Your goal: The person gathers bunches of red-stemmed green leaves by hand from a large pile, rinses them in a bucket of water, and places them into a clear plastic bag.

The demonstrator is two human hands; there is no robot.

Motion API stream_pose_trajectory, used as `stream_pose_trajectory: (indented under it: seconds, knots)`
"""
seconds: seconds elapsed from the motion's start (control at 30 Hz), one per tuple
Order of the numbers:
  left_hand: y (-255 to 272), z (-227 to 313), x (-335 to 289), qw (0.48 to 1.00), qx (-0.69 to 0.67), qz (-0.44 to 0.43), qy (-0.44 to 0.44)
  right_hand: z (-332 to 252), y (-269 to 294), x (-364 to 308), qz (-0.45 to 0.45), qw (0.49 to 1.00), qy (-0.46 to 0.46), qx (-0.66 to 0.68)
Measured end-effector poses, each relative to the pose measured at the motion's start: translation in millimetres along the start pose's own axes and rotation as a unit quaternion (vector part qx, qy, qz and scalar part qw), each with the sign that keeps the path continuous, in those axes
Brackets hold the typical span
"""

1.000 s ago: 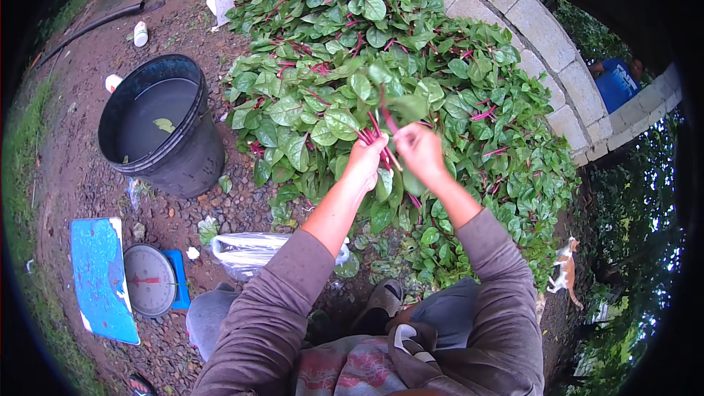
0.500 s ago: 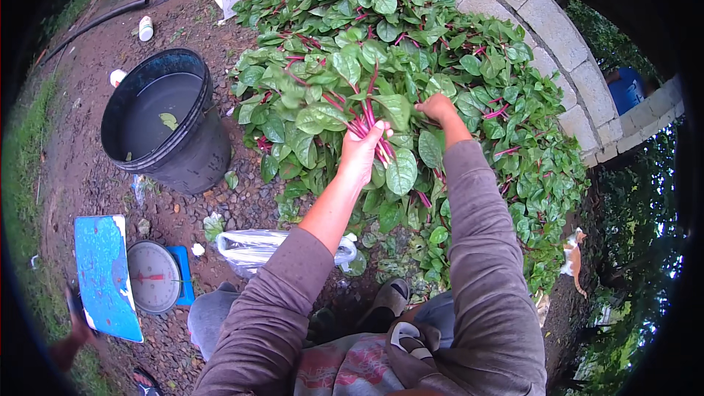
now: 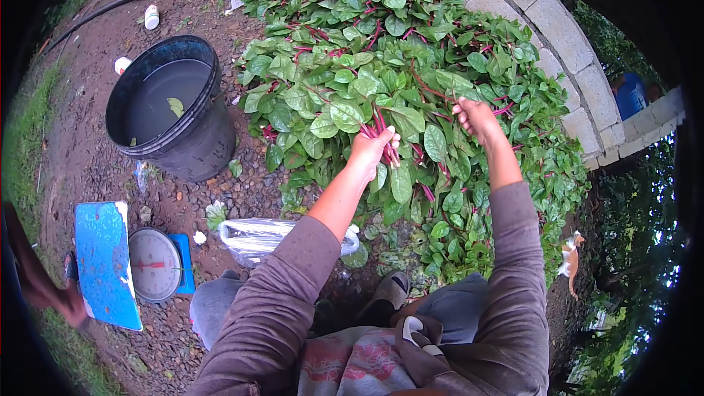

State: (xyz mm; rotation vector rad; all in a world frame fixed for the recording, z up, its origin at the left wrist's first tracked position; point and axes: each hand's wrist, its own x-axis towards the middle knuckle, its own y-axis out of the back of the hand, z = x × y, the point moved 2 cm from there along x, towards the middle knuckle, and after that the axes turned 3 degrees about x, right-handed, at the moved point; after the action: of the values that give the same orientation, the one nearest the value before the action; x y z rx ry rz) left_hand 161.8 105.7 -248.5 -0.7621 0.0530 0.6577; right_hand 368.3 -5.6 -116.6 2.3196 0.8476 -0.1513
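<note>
A big heap of red-stemmed Malabar spinach [image 3: 330, 66] spreads out ahead of me. My left hand [image 3: 372, 150] is closed round the stems of a small bunch of Malabar spinach [image 3: 352, 114], its leaves pointing away over the heap. To the right of it, my right hand [image 3: 477, 119] pinches a thin reddish stem [image 3: 433, 90] that reaches up and left across the leaves. Where that stem ends among the leaves I cannot make out.
A black bucket of water [image 3: 209, 136] stands left of the heap. Nearer me are a blue-based dial scale [image 3: 155, 264], a blue board [image 3: 106, 268] and clear plastic bags [image 3: 253, 238]. A person's leg [image 3: 44, 286] shows at far left, a cat [image 3: 570, 264] at right, concrete blocks [image 3: 565, 29] behind.
My right hand has moved right and slightly nearer me, drawing a stem out. The left hand keeps its bunch, shifted slightly right. A person's leg has come further in at the left.
</note>
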Motion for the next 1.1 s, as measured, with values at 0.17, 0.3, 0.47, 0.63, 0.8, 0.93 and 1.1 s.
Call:
stream_pose_trajectory:
  seconds: [0.17, 0.3, 0.47, 0.63, 0.8, 0.93, 1.1]
  knots:
    - [-9, -6, -1, 1.0, 0.001, 0.001, -0.011, 9, -4, -26, 0.007, 0.984, 0.036, 0.176]
    - [-6, -4, -4, 1.0, 0.014, -0.008, -0.002, 0, -9, -27, 0.019, 0.99, 0.086, 0.112]
    - [-6, -5, -4, 1.0, 0.021, 0.006, -0.005, 15, -34, 17, 0.123, 0.963, 0.217, -0.103]
    - [-12, -4, -7, 0.999, 0.024, 0.026, 0.008, 11, -24, 38, 0.236, 0.94, 0.201, -0.139]
    - [-8, 3, -8, 0.999, 0.002, 0.046, -0.004, -45, -53, -29, 0.29, 0.881, 0.259, -0.27]
    - [-12, 6, -3, 0.997, -0.048, 0.064, -0.001, -13, -109, -61, 0.167, 0.838, 0.33, -0.401]
    - [-4, 3, 5, 0.992, -0.085, 0.08, -0.044, -15, -135, -85, 0.066, 0.876, 0.329, -0.346]
